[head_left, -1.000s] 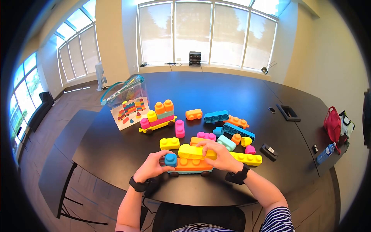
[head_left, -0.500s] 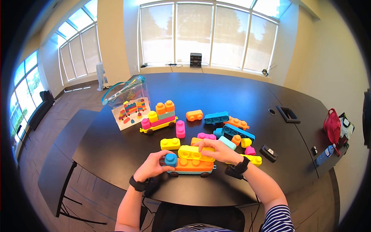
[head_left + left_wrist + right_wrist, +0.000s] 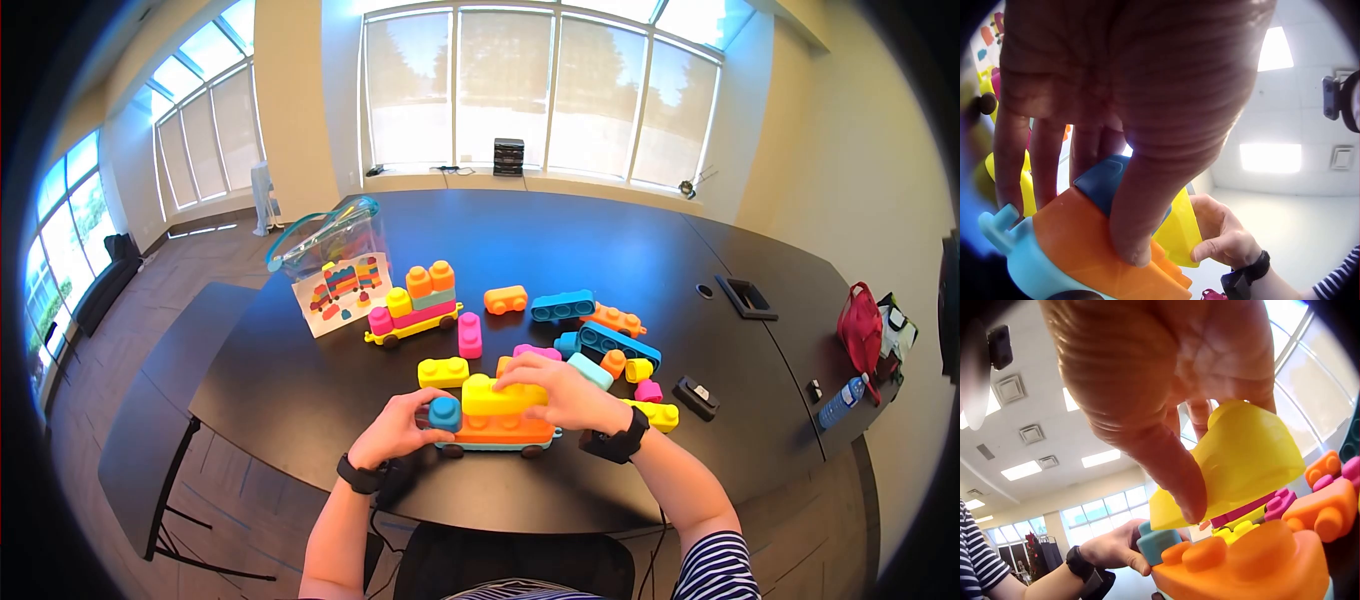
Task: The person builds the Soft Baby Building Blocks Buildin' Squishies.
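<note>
In the head view, my left hand (image 3: pixel 398 428) pinches a small blue block (image 3: pixel 445 413) at the left end of a long orange block (image 3: pixel 495 430). That orange block sits on a light blue wheeled base (image 3: pixel 1032 265). My right hand (image 3: pixel 568 394) grips a long yellow block (image 3: pixel 488 397), with the thumb on its near side and the fingers around the far side. Its studs point up. In the right wrist view, the yellow block (image 3: pixel 1247 462) is tilted over the orange studs (image 3: pixel 1260 540), with a gap showing beneath.
Behind the hands stand an assembled toy wagon (image 3: pixel 415 318), a picture card (image 3: pixel 343 293) and a clear bag (image 3: pixel 345 240). Loose blocks lie around, including a yellow block (image 3: pixel 443 373), a pink block (image 3: pixel 470 335) and a blue wagon base (image 3: pixel 620 343). A black device (image 3: pixel 697 396) lies to the right.
My right hand has turned the yellow block so its hollow underside, earlier facing me, now points down. The fingers have shifted around it. My left hand keeps its place on the blue block.
</note>
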{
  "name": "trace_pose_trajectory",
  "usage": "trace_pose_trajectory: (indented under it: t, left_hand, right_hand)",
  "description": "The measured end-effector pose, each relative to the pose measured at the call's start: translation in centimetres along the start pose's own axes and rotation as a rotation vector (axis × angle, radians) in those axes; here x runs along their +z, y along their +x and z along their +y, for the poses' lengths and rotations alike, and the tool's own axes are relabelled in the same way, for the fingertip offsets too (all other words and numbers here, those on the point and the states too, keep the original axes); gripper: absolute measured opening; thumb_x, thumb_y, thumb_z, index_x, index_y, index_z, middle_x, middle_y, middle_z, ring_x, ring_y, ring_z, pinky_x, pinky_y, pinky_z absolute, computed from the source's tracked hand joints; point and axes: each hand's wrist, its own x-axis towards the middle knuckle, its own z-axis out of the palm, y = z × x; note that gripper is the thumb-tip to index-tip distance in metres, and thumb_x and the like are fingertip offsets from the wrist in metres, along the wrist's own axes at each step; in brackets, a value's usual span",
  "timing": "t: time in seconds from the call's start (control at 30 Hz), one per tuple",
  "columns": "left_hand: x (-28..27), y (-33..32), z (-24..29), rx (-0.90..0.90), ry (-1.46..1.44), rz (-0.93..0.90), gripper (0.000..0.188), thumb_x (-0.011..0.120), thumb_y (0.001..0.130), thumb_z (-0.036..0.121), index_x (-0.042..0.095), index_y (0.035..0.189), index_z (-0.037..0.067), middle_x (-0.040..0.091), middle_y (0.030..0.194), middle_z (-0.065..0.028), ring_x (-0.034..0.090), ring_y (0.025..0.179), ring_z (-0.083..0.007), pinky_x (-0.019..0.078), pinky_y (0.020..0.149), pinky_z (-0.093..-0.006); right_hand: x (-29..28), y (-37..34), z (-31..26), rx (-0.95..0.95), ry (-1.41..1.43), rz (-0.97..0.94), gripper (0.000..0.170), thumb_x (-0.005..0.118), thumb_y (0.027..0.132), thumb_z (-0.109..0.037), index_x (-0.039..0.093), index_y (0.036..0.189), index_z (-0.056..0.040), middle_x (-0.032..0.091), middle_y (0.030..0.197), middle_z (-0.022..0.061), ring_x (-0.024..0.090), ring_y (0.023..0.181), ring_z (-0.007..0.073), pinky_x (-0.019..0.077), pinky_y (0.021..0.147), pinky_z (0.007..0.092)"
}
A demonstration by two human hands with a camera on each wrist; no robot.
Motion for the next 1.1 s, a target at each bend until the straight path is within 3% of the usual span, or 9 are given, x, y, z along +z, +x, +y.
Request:
trace_pose_trajectory:
  t: [0.13, 0.43, 0.63, 1.1]
  left_hand:
    - [-0.1, -0.1, 0.1, -0.002, 0.017, 0.002, 0.056, 0.091, 0.078, 0.007, 0.067, 0.127, 0.003, 0.077, 0.111, -0.0092, 0.075, 0.103, -0.0212, 0.0588, 0.098, -0.0369]
    - [0.1, 0.0, 0.1, -0.004, -0.001, 0.007, 0.055, 0.09, 0.078, 0.006, 0.067, 0.127, 0.004, 0.077, 0.111, -0.0098, 0.075, 0.103, -0.0215, 0.0592, 0.097, -0.0367]
    - [0.1, 0.0, 0.1, -0.013, 0.011, 0.004, 0.053, 0.089, 0.079, 0.005, 0.067, 0.127, 0.004, 0.077, 0.112, -0.0099, 0.076, 0.103, -0.0217, 0.0591, 0.098, -0.0368]
    - [0.3, -0.2, -0.3, 0.008, -0.001, 0.013, 0.054, 0.089, 0.08, 0.006, 0.065, 0.128, 0.004, 0.076, 0.112, -0.0103, 0.075, 0.105, -0.023, 0.0589, 0.098, -0.037]
  right_hand:
    - [1.2, -0.7, -0.2, -0.016, 0.002, -0.059, 0.045, 0.078, 0.082, 0.0, 0.071, 0.125, -0.0117, 0.064, 0.135, 0.013, 0.06, 0.128, 0.0354, 0.0496, 0.111, 0.0432]
    - [4.7, -3.0, -1.2, -0.105, -0.2, 0.16, 0.037, 0.072, 0.089, -0.001, 0.072, 0.124, -0.0119, 0.064, 0.137, 0.013, 0.061, 0.121, 0.0359, 0.0519, 0.103, 0.0463]
    - [5.6, -3.4, -1.3, -0.12, -0.318, 0.189, 0.039, 0.072, 0.089, 0.0, 0.069, 0.126, -0.0115, 0.061, 0.138, 0.0147, 0.06, 0.122, 0.0369, 0.0504, 0.102, 0.0463]
    - [5.7, -3.5, -1.3, -0.103, -0.27, 0.198, 0.04, 0.071, 0.09, 0.0, 0.068, 0.127, -0.0115, 0.06, 0.141, 0.0147, 0.06, 0.122, 0.0371, 0.0493, 0.103, 0.0463]
